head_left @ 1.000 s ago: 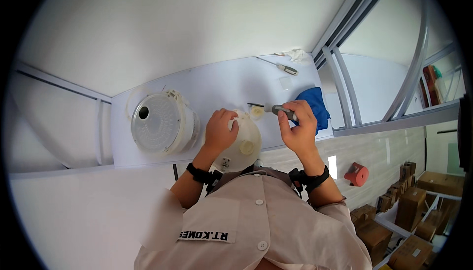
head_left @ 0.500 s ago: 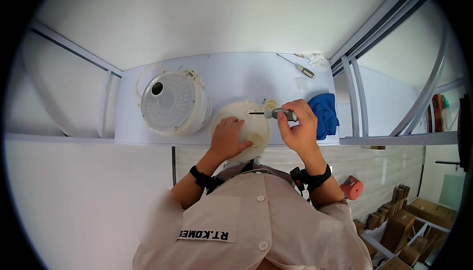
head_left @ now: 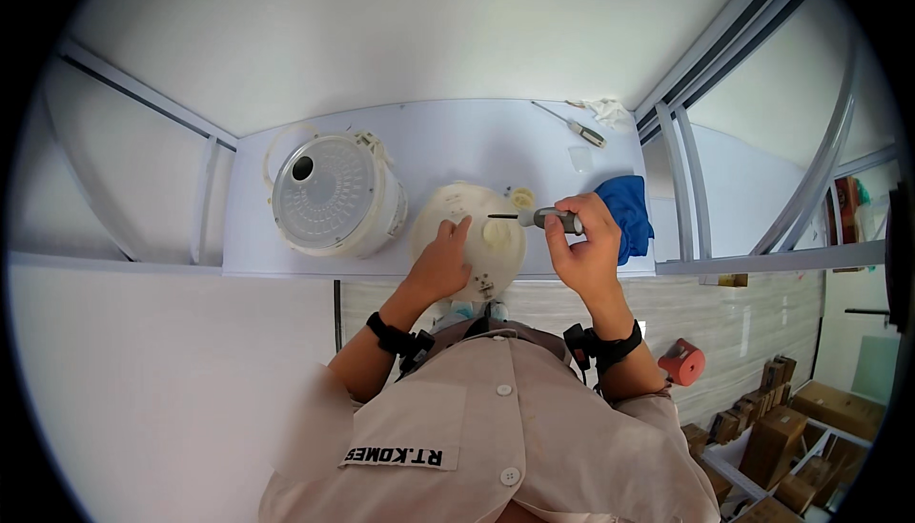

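Observation:
A round cream-coloured lid-like part [head_left: 440, 201] lies at the table's front edge, with a pale raised round piece near its middle and small fittings along its near rim. My left hand [head_left: 444, 264] rests on its left side, fingers extended and holding nothing. In my right hand [head_left: 588, 242] is a screwdriver [head_left: 555, 221] with a grey handle, gripped between thumb and fingers. Its shaft points left over the lid, and I cannot tell whether the tip touches it. Just beyond the lid sits a small yellowish round dish [head_left: 521, 199], with tiny dark bits beside it.
At the left stands a round white appliance [head_left: 329, 194] with a perforated grey top and a dark hole. A blue cloth [head_left: 624, 218] lies at the right. Toward the back right are a second screwdriver [head_left: 581, 132], crumpled white tissue [head_left: 606, 111] and a small clear piece [head_left: 580, 159].
The lid has turned, bringing fittings from its far side to its near rim. My left hand has shifted slightly, its index finger now extended. The screwdriver has moved slightly right.

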Motion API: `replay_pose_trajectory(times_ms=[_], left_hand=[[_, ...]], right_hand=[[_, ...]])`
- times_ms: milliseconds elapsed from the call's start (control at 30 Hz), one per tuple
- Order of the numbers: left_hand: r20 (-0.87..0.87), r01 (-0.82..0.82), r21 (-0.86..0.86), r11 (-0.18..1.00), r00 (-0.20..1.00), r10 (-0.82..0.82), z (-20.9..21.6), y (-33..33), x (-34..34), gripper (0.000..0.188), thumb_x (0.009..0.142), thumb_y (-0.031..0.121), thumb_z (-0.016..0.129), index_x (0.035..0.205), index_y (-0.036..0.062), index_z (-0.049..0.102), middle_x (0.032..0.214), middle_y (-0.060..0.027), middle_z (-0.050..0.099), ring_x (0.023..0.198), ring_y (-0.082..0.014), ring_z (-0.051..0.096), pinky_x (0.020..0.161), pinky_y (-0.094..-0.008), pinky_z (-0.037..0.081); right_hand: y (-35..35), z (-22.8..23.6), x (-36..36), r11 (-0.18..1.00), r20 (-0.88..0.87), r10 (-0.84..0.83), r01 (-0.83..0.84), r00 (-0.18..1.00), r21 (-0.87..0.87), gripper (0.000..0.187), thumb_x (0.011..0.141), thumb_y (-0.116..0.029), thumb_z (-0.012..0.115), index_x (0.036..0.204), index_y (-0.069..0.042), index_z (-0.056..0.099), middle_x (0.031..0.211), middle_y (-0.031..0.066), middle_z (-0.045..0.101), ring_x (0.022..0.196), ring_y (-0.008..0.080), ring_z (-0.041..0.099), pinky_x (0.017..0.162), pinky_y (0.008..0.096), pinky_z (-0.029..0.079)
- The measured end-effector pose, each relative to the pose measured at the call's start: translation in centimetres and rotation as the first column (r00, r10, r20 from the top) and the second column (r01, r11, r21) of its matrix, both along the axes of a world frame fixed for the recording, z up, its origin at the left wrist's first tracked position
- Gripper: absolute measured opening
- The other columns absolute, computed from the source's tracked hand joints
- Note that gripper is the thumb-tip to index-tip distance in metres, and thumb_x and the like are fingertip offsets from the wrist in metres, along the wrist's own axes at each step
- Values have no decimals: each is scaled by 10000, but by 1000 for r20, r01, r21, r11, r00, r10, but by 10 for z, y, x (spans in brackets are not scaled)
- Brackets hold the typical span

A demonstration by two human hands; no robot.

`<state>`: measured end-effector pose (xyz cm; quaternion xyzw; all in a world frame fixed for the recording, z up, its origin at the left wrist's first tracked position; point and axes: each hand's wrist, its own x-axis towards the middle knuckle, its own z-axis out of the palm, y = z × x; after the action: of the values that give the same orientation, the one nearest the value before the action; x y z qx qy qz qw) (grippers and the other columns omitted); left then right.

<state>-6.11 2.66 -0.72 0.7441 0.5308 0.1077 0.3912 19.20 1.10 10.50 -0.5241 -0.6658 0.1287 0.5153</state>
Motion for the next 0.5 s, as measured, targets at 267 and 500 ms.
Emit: replay_pose_trajectory(times_ms=[267, 500], left_hand=[[-139, 195, 425, 884, 979, -149, 3, 8, 5, 771, 794, 315, 874, 1477, 101, 587, 1420, -150, 560, 1340, -347, 521, 1137, -476, 439], [-254, 49, 323, 945, 966, 37, 5, 7, 25, 847, 814, 470, 860, 1494, 64, 560, 1507, -202, 497, 1373, -403, 488, 1137, -502, 431]], right_hand=[[-7, -1, 9, 999, 2, -42, 42, 999, -15, 168, 855, -21, 785, 991, -24, 687, 886, 117, 679, 743, 268, 664, 642, 339, 520], [-9, 0, 15, 998, -13, -61, 61, 998, 8, 161, 863, -29, 787, 988, -30, 686, 867, 110, 665, 720, 253, 645, 626, 331, 507]])
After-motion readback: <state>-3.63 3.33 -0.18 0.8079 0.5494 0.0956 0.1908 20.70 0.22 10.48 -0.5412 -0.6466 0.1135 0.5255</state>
